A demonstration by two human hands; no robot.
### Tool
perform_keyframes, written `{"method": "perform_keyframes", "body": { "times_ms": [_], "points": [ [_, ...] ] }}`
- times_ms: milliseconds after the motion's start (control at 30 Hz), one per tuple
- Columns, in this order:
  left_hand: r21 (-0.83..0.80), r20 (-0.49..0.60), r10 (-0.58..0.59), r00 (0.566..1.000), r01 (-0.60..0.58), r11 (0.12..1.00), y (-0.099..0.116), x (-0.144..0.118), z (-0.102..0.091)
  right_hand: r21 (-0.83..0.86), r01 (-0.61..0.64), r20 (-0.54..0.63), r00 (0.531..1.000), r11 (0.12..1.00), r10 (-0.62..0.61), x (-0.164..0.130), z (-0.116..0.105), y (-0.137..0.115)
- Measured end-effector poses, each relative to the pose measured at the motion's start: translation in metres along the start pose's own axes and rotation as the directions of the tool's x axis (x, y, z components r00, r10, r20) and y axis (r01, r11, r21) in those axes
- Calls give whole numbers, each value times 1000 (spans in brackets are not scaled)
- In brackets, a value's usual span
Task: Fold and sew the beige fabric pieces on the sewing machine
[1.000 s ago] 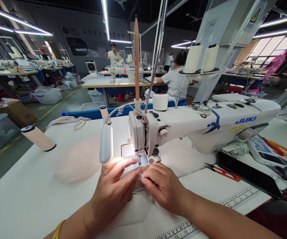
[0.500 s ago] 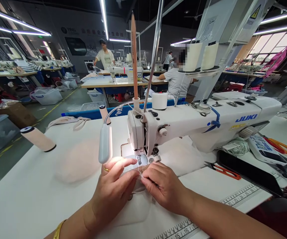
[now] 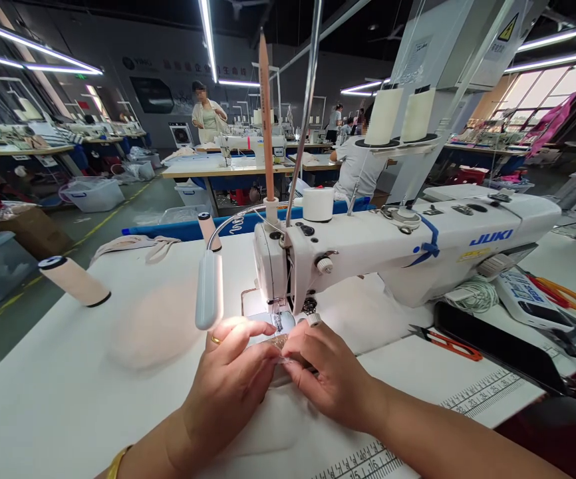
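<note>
My left hand and my right hand are close together just in front of the presser foot of a white sewing machine. Thumb and fingers of both pinch a thin, see-through piece of fabric, its edge stretched between the fingertips. A brownish patch shows through at the fabric's far side. Most of the piece is hidden by my fingers. A pale sheer layer, hard to tell from the tabletop, spreads below my hands. The left index finger points toward the needle area, lit by a small lamp.
Pale thread cones and a round sheer fabric piece lie left on the white table. Orange-handled snips, a black phone and a printed ruler are right. A pencil stands upright on the machine. Co-workers sit and stand beyond.
My right hand has shifted slightly left, its fingers closing nearer to the left fingertips over the fabric. The left hand stays nearly still. A standing co-worker in the background has drawn their arms in.
</note>
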State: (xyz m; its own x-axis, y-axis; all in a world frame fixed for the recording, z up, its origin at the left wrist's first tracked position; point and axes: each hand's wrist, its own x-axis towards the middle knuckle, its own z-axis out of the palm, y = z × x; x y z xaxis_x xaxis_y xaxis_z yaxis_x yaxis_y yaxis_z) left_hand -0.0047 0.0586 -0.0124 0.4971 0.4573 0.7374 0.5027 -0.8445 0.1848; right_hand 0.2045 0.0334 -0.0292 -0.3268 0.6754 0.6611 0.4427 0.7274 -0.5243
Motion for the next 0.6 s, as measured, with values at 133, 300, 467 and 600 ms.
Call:
{"method": "perform_keyframes", "body": {
  "times_ms": [133, 300, 467, 600],
  "points": [
    [-8, 5, -10, 1000, 10, 1000, -1, -2, 1, -30, 10, 0, 1000, 1000, -10, 1, 1, 2],
    [-115, 95, -124, 988, 134, 984, 21, 4, -16, 35, -8, 67, 998, 999, 6, 0, -20, -21],
    [-475, 519, -209, 829, 482, 736, 54, 14, -45, 254, -552, 523, 769, 794, 367, 11, -71, -66],
    [-299, 588, -323, 742, 570, 765, 47, 7, -28, 114, -568, 522, 732, 815, 438, 27, -60, -53]
  ]
}}
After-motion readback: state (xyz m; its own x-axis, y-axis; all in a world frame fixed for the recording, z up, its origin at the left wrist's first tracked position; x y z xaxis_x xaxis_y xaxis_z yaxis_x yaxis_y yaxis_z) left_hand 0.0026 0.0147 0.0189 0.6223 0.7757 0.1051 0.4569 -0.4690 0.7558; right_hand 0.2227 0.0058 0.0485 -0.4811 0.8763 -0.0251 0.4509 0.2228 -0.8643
